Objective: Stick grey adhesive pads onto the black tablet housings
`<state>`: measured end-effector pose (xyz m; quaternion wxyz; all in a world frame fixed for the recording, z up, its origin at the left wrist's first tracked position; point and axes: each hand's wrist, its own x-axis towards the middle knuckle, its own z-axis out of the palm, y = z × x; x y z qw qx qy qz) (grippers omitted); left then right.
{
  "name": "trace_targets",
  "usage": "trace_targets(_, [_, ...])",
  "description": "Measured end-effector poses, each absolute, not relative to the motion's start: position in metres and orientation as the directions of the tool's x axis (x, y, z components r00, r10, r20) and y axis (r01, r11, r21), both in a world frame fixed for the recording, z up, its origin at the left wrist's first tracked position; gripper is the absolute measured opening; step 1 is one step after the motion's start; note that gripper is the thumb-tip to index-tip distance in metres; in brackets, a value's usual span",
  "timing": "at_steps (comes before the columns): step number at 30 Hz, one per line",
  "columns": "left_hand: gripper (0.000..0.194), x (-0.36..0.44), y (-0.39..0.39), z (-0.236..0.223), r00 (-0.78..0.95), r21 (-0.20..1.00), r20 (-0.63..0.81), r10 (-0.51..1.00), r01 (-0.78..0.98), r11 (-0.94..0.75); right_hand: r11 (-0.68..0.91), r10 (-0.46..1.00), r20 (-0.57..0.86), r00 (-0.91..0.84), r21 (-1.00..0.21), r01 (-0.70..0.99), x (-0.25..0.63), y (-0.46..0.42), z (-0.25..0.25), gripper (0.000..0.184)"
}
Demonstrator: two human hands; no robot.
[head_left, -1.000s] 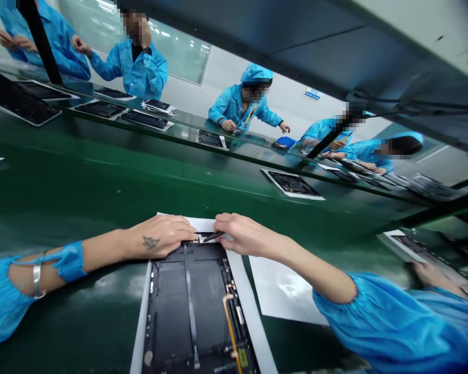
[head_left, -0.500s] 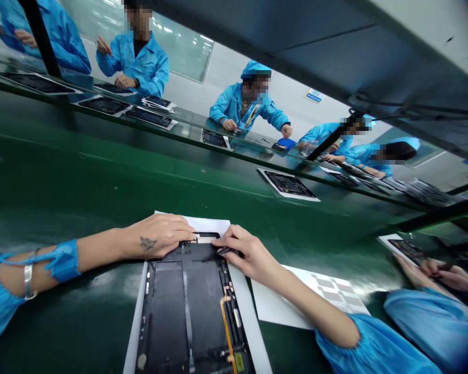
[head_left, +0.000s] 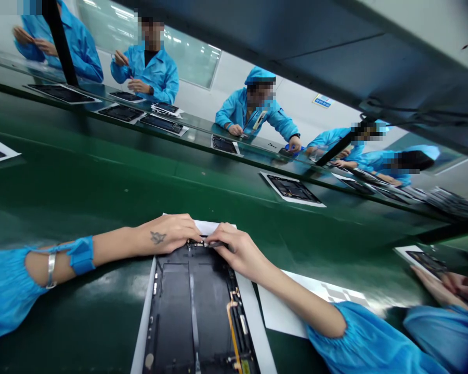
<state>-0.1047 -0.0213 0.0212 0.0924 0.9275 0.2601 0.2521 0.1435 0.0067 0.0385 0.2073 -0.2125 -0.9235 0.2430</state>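
An opened tablet [head_left: 212, 311] with a black interior and an orange flex cable [head_left: 233, 327] lies in front of me on a white sheet [head_left: 263, 343]. My left hand [head_left: 175, 232] rests over its top left corner, fingers together and curled at the top edge; the thumb is hidden. At the top middle, my right hand [head_left: 234, 246] pinches a slim dark tool [head_left: 217, 244], perhaps tweezers, its tip against small parts [head_left: 196, 242] beside the left fingertips. The fingers partly cover that spot.
A white sheet with grey patches [head_left: 284, 306] lies under my right forearm. A co-worker's hands [head_left: 440, 285] hold another tablet [head_left: 425, 259] at right. More tablets on sheets [head_left: 292, 188] lie along the far bench, where several people in blue sit. A shelf [head_left: 315, 57] hangs overhead.
The view has shifted slightly. My right hand has moved left with the tool, closer to my left fingertips. The white strip at the tablet's top is now largely hidden.
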Motion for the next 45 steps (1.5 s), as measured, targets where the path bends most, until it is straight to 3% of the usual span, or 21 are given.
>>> trace_targets(7, [0.027, -0.109, -0.024, 0.019, 0.654, 0.305, 0.361, 0.665, 0.591, -0.747, 0.871, 0.434, 0.343, -0.833, -0.396, 0.291, 0.155, 0.006, 0.035, 0.034])
trace_targets(12, [0.024, -0.104, -0.037, 0.027, 0.489, 0.181, 0.176, 0.854, 0.837, -0.517, 0.792, 0.6, 0.51, -0.616, -0.485, 0.371, 0.169, 0.006, 0.028, 0.029])
trace_targets(16, [0.028, -0.102, -0.038, 0.033, 0.484, 0.196, 0.111, 0.868, 0.845, -0.497, 0.68, 0.733, 0.554, -0.396, -0.618, 0.394, 0.172, 0.011, 0.022, 0.022])
trace_targets(20, [0.021, -0.13, -0.008, 0.056, 0.307, 0.3, 0.124, 0.944, 0.895, -0.33, 0.606, 0.795, 0.559, -0.237, -0.714, 0.35, 0.169, 0.018, 0.023, 0.021])
trace_targets(28, [0.028, -0.223, 0.104, 0.12, -0.254, 0.22, 0.305, 0.918, 0.956, 0.191, 0.677, 0.735, 0.647, -0.205, -0.679, 0.284, 0.161, 0.02, 0.024, 0.022])
trace_targets(33, [0.035, -0.229, 0.137, 0.112, -0.408, 0.192, 0.339, 0.848, 0.912, 0.362, 0.706, 0.707, 0.671, -0.224, -0.649, 0.283, 0.16, 0.025, 0.021, 0.02])
trace_targets(37, [0.044, -0.215, 0.132, 0.092, -0.289, 0.123, 0.368, 0.884, 0.957, 0.262, 0.736, 0.676, 0.689, -0.262, -0.607, 0.3, 0.159, 0.025, 0.019, 0.018])
trace_targets(42, [0.056, -0.184, 0.091, 0.039, 0.118, 0.108, 0.219, 0.969, 0.984, -0.145, 0.862, 0.503, 0.761, -0.409, -0.406, 0.304, 0.155, 0.005, 0.017, 0.021])
trace_targets(45, [0.058, -0.177, 0.072, 0.009, 0.235, 0.147, 0.182, 0.955, 0.954, -0.263, 0.86, 0.505, 0.628, -0.593, -0.304, 0.41, 0.151, 0.014, 0.027, 0.015])
